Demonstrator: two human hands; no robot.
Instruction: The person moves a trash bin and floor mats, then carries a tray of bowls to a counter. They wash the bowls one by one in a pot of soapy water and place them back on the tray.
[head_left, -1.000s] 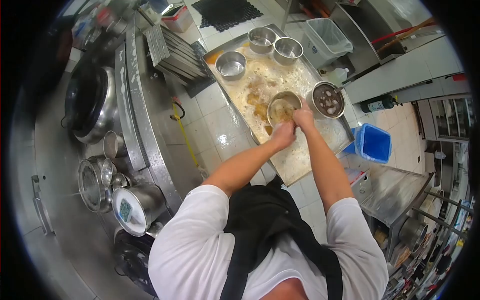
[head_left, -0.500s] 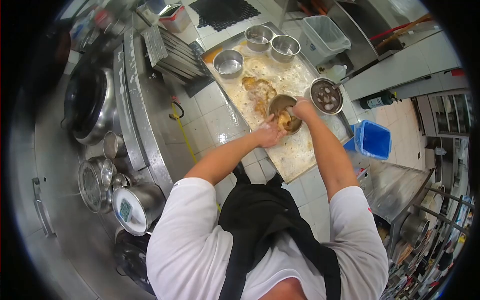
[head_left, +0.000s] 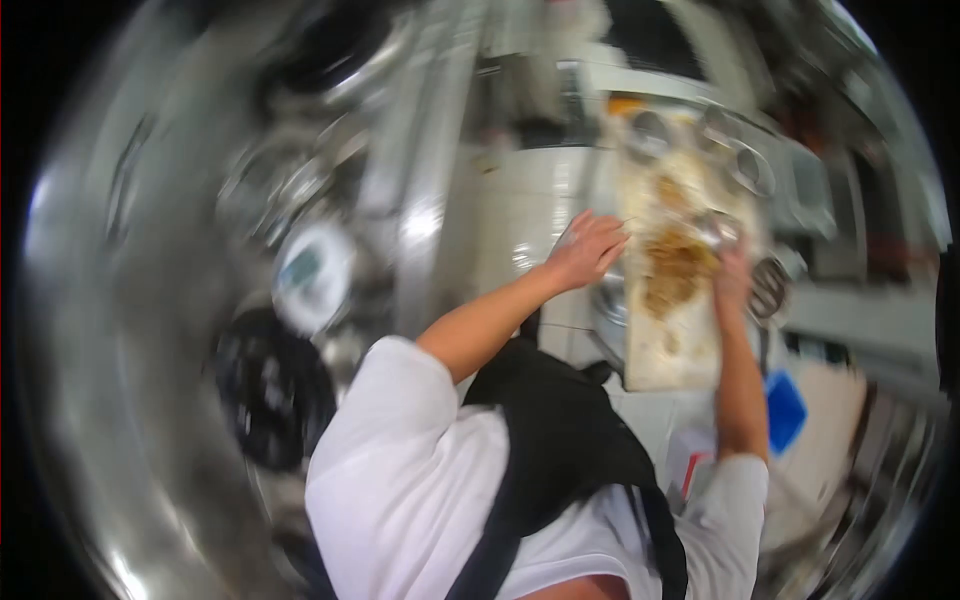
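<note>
Motion blurs the whole view. My left hand (head_left: pixel 590 250) is raised by the near left edge of the work surface (head_left: pixel 655 355), fingers spread and nothing in them. On the right, my right hand (head_left: pixel 733 275) reaches over the surface beside a round metal bowl (head_left: pixel 717 228); its fingers are smeared, so its grip cannot be made out. A brown, wet-looking mass (head_left: pixel 675 270) lies spread on the pale surface between my hands. To the right of my right hand is a metal pot with dark contents (head_left: pixel 768 288).
Several metal bowls, one a round bowl (head_left: pixel 650 133), stand at the surface's far end. A blue bin (head_left: pixel 786 410) is at the lower right. On the left are a steel counter (head_left: pixel 415 215), a white round lid (head_left: pixel 314 277) and a black pan (head_left: pixel 272 388).
The view has turned, shifting the surface right. My left hand has come away from the bowl and opened. The bowl is farther up the surface, and the brown mass is spread out more.
</note>
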